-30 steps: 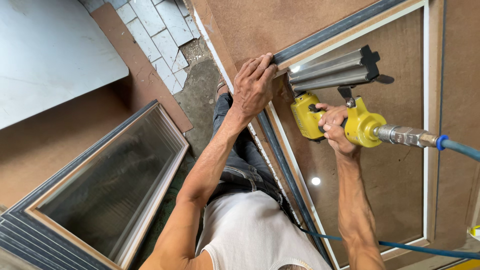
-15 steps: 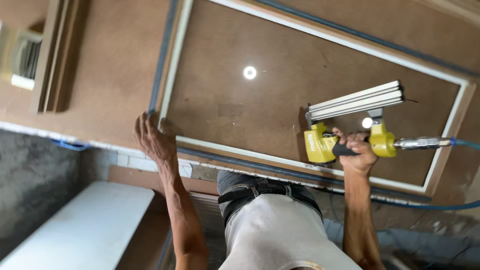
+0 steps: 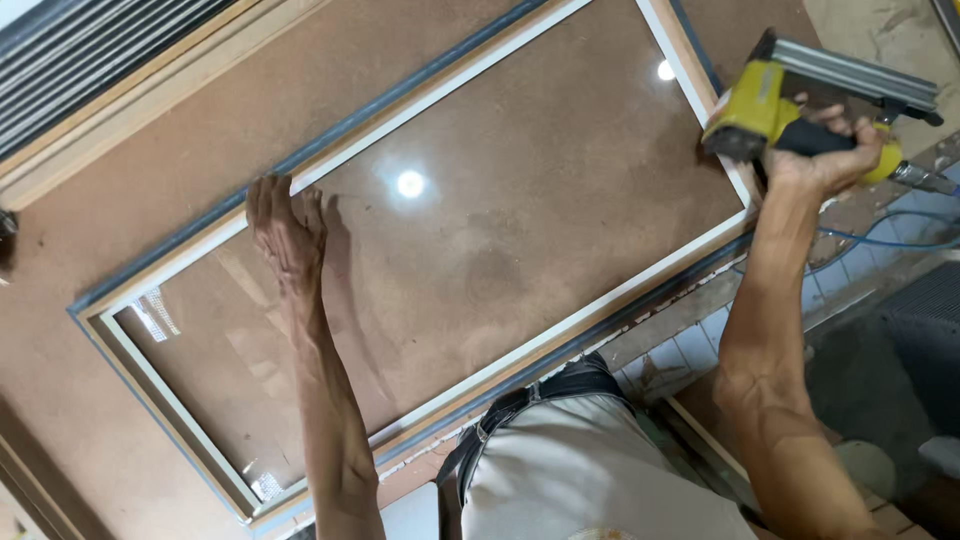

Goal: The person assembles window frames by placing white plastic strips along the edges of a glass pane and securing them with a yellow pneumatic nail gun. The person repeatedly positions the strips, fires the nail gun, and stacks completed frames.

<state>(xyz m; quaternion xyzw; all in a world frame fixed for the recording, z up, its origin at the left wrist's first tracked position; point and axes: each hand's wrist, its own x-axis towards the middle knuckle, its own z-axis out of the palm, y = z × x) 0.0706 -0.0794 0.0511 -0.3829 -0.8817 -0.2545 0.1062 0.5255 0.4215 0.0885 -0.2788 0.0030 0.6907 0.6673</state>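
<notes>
Half a second ago the frame (image 3: 200, 245) lay level across the view; now it runs slantwise from 8 o'clock up to 1 o'clock. The left hand (image 3: 288, 228), which gripped the near edge of the worktop (image 3: 130, 190), now lies flat with fingers spread open on the frame's far rail at 9 o'clock, holding nothing. The right hand (image 3: 825, 150) has swung from 4 o'clock to 2 o'clock, fingers wrapped tight round the grip of the yellow nail gun (image 3: 790, 95), near the frame's right end. One frame, one nail gun, one blue air hose (image 3: 880, 240), two hands.
</notes>
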